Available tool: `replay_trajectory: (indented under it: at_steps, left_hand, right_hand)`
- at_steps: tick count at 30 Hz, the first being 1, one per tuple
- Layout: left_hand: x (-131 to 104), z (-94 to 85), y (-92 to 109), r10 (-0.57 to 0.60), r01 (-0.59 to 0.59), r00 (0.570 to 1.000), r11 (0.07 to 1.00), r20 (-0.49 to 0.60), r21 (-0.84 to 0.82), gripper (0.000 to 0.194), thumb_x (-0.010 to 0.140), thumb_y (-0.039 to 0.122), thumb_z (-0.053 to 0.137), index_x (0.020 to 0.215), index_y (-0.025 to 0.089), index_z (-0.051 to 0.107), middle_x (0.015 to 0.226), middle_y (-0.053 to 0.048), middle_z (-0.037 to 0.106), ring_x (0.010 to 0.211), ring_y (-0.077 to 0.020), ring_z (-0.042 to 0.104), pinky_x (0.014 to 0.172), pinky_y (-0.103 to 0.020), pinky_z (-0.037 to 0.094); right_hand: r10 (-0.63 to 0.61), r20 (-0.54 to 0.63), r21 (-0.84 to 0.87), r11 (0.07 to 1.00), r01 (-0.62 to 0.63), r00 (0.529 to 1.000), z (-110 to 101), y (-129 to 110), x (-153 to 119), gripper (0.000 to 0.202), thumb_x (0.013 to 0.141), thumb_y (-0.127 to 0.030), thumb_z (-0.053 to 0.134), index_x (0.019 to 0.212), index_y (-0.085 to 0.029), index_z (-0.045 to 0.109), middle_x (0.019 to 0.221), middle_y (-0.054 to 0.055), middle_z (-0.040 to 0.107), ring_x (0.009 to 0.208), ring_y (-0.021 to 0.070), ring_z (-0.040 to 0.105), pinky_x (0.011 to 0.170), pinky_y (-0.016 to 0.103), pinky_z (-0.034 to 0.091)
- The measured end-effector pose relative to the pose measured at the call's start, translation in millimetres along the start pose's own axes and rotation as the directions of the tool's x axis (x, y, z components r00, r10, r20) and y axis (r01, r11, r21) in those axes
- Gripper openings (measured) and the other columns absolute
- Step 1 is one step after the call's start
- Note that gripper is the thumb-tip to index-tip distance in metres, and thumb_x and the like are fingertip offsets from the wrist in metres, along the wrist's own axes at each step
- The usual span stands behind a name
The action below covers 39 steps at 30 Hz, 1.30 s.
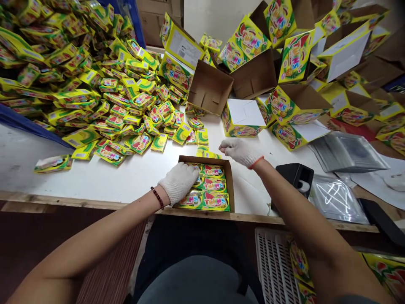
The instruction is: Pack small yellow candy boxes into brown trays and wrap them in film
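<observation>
An open cardboard box [232,185] with brown inside walls sits at the front edge of the table. Small yellow-green packets [215,185] printed "TWINS" lie in rows inside it. My left hand [181,181], in a white knitted glove, rests on the packets at the box's left side with its fingers stretched forward. Beyond the box's far right corner hovers my right hand [238,151], gloved too, its fingertips bare and drawn together; nothing shows between them. A few loose packets [207,153] lie on the table just behind the box.
A big heap of packets [126,97] spills out of a blue bin [34,126] at left. Empty printed boxes [210,86] pile up at the back and right. A black tape dispenser [294,179] and clear plastic sheets [344,154] lie right. Below stands a white crate [272,261].
</observation>
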<state>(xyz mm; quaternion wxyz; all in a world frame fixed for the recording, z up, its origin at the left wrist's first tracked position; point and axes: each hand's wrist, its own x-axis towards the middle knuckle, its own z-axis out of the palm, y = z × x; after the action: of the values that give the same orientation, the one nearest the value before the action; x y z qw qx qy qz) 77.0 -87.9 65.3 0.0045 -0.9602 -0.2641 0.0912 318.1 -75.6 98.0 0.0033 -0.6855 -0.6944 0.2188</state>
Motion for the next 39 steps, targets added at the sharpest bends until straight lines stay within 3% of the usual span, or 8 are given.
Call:
replay_trajectory:
  at_steps: [7,12,18,21,27,30,34,39]
  left_hand:
    - [2,-14.9,-11,0.043,-0.022,0.973,0.995,0.225,-0.096,0.019,0.090,0.014,0.054,0.093,0.016,0.072,0.091,-0.014,0.074,0.085,-0.0293,0.071,0.072,-0.038,0.050]
    - [12,-5.5,-14,-0.070,0.044,0.997,0.860,-0.032,-0.508,0.022,0.089,0.018,0.051,0.100,0.017,0.070,0.113,-0.012,0.069,0.104,-0.0284,0.067,0.089,-0.041,0.053]
    - [27,-5.3,-7,-0.287,0.091,0.935,-0.374,0.208,-0.923,0.041,0.091,0.047,0.057,0.120,0.019,0.052,0.101,-0.009,0.068,0.079,-0.0170,0.068,0.076,-0.035,0.057]
    - [30,-7.5,2,-0.230,0.013,0.957,-0.577,0.178,-0.816,0.052,0.076,0.040,0.077,0.115,0.018,0.051,0.091,-0.005,0.067,0.073,-0.0152,0.066,0.070,-0.031,0.054]
    - [31,-0.4,18,-0.578,-0.106,0.816,-0.160,0.006,-0.981,0.040,0.080,0.026,0.072,0.112,0.017,0.052,0.091,-0.003,0.067,0.083,-0.0155,0.066,0.076,-0.029,0.053]
    - [26,2.5,16,-0.599,0.034,0.783,0.313,-0.170,-0.949,0.028,0.087,0.019,0.059,0.115,0.017,0.054,0.105,-0.008,0.067,0.096,-0.0191,0.066,0.087,-0.035,0.053]
    - [13,6.2,9,-0.209,0.126,0.966,0.896,-0.153,-0.427,0.017,0.089,0.015,0.051,0.098,0.016,0.064,0.105,-0.013,0.069,0.100,-0.0269,0.065,0.087,-0.041,0.051]
    - [5,3.3,8,-0.031,0.041,0.998,0.983,0.058,-0.178,0.023,0.092,0.020,0.048,0.099,0.015,0.068,0.104,-0.013,0.071,0.095,-0.0281,0.068,0.077,-0.038,0.051]
  right_hand:
    - [-0.017,0.242,-0.111,0.993,0.045,0.970,33,15,76,0.028,0.072,-0.020,0.066,0.098,-0.022,0.077,0.103,0.005,0.076,0.092,0.0217,0.066,0.072,0.024,0.044]
    - [-0.033,0.120,-0.118,0.992,0.047,0.992,22,24,55,0.022,0.077,-0.024,0.063,0.095,-0.017,0.074,0.100,0.008,0.071,0.096,0.0229,0.062,0.078,0.027,0.045]
    - [-0.374,-0.410,0.302,0.805,0.510,0.832,13,16,-12,0.019,0.079,-0.024,0.061,0.095,-0.022,0.071,0.118,0.010,0.063,0.113,0.0247,0.060,0.099,0.042,0.050]
    - [-0.429,-0.335,0.477,0.691,0.543,0.839,21,7,-39,0.021,0.083,-0.022,0.053,0.095,-0.025,0.071,0.123,0.008,0.063,0.117,0.0236,0.061,0.102,0.043,0.050]
    - [-0.115,-0.123,0.688,0.706,0.169,0.986,33,-6,-52,0.023,0.085,-0.031,0.055,0.106,-0.021,0.055,0.083,0.001,0.065,0.075,0.0176,0.063,0.065,0.030,0.054]
    - [-0.108,-0.008,0.451,0.887,0.100,0.994,31,-14,-48,0.019,0.083,-0.020,0.054,0.102,-0.020,0.057,0.089,0.002,0.068,0.080,0.0176,0.062,0.068,0.027,0.049]
    - [-0.018,0.162,-0.047,0.999,0.026,0.987,30,-28,-38,0.029,0.085,-0.014,0.053,0.112,-0.020,0.063,0.111,0.010,0.072,0.094,0.0235,0.066,0.074,0.029,0.045]
    - [-0.049,0.290,-0.246,0.961,0.124,0.956,41,-41,-34,0.041,0.090,-0.014,0.049,0.130,-0.020,0.058,0.120,0.015,0.069,0.102,0.0268,0.067,0.077,0.032,0.046]
